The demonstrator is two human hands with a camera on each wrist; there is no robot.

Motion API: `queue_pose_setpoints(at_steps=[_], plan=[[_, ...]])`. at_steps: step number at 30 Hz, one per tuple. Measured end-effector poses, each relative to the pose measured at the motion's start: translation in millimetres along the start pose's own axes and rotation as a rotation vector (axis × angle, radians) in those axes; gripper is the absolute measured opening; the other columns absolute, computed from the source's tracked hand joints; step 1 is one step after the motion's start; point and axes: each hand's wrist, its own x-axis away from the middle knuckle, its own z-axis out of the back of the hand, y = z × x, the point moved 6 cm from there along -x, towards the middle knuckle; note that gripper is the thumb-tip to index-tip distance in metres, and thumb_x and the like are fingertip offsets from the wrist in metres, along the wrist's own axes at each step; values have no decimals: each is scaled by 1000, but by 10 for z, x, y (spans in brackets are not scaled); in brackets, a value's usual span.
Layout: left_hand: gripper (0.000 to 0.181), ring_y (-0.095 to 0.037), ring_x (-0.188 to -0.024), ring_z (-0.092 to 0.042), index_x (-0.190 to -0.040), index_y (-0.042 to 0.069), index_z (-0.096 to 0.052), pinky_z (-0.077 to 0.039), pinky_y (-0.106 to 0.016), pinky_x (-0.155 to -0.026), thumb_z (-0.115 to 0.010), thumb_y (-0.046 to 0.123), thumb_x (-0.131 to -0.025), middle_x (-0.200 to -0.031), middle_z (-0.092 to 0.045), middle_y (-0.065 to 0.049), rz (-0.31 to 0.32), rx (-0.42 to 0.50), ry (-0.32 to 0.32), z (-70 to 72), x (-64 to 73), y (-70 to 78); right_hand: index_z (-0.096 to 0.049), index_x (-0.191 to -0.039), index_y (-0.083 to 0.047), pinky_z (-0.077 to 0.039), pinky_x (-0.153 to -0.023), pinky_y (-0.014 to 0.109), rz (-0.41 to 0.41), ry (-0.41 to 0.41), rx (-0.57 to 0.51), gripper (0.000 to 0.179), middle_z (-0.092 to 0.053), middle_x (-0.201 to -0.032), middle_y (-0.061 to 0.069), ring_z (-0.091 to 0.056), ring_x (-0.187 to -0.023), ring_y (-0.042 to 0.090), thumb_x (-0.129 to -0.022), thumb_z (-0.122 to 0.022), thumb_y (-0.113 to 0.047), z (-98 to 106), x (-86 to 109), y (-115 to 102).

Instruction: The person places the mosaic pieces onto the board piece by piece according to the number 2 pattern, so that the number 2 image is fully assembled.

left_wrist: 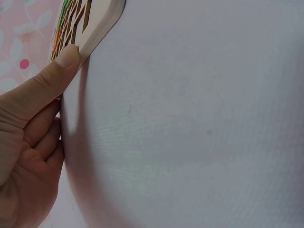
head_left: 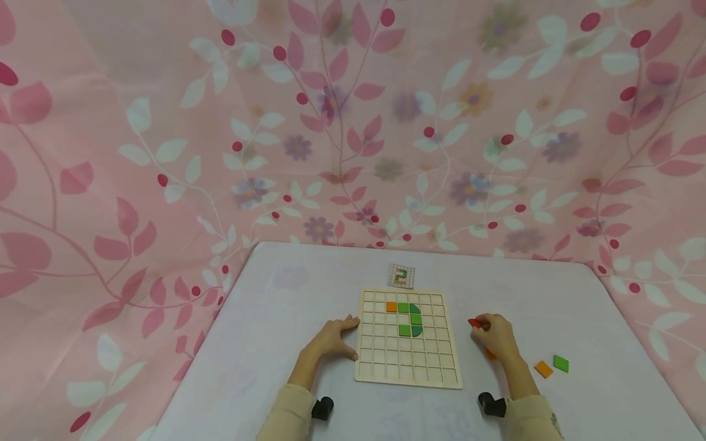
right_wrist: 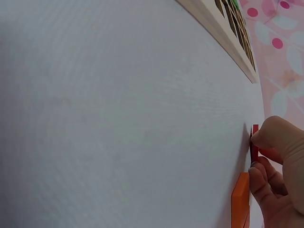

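Observation:
A square wooden grid board point(head_left: 380, 367) lies in the middle of the white table in the head view. Several orange and green tiles sit in its upper cells, among them an orange square tile point(head_left: 391, 307) and a rounded dark green tile point(head_left: 417, 331). My left hand point(head_left: 331, 339) touches the board's left edge, thumb and fingers spread; the left wrist view has the thumb point(left_wrist: 66, 57) against its rim. To the board's right, my right hand point(head_left: 496, 335) pinches a red tile point(right_wrist: 255, 142) between thumb and fingers. An orange piece point(right_wrist: 240, 199) lies just beside that hand, partly hidden in the head view.
Behind the board lies a small pattern card point(head_left: 401, 276) with a gridded figure. Farther right on the table are a loose orange tile point(head_left: 543, 369) and a green tile point(head_left: 561, 363). A pink floral curtain point(head_left: 353, 122) hangs behind the table.

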Motion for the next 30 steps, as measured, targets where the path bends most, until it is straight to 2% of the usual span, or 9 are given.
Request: queue_pose_setpoints(at_steps=[5, 9, 12, 17, 23, 30], plan=[[84, -34, -133, -38, -132, -2, -52, -28, -52, -109, -88, 14, -58, -139, -46, -16, 2, 10, -2, 8, 3, 0, -66, -95, 10, -49, -60, 26, 70, 85, -89, 25, -63, -81, 14, -58, -71, 21, -72, -68, -1, -23, 12, -112], [84, -34, -133, -38, -132, -1, -52, -28, -52, -109, -88, 14, -58, -139, -47, -15, 2, 9, 1, 16, 2, -2, -67, -93, 11, -49, -57, 20, 182, 110, -178, 24, -62, -80, 14, -57, -67, 19, -71, -71, 2, -124, -7, -399], [84, -33, -133, -38, -132, 0, -52, -28, -52, -109, -88, 14, -58, -139, -47, -14, 0, 5, 1, 17, 6, 2, -67, -93, 11, -50, -57, 20, 253, 77, -228, 24, -61, -82, 14, -57, -68, 19, -71, -72, 4, -255, -1, -691], [84, -33, -133, -38, -132, -1, -52, -28, -52, -109, -88, 14, -58, -140, -46, -15, 4, 26, 2, 24, 18, 22, -67, -93, 9, -51, -59, 22, 335, -35, -275, 23, -61, -84, 12, -57, -69, 17, -70, -69, 8, -586, 27, -1082], [84, -34, -133, -38, -132, 0, -52, -26, -53, -110, -88, 14, -58, -140, -46, -14, 6, 13, 2, 18, 21, 20, -67, -96, 7, -47, -58, 20, 429, -154, -227, 26, -60, -88, 8, -50, -69, 11, -70, -66, 4, -897, 92, -1338], [84, -33, -133, -38, -133, 1, -52, -26, -53, -110, -88, 15, -58, -140, -47, -13, 13, 16, -1, 13, 14, 6, -70, -92, 1, -49, -65, 24, 468, -190, -98, 21, -59, -91, 5, -52, -79, 13, -71, -69, -2, -1042, 136, -1496]])
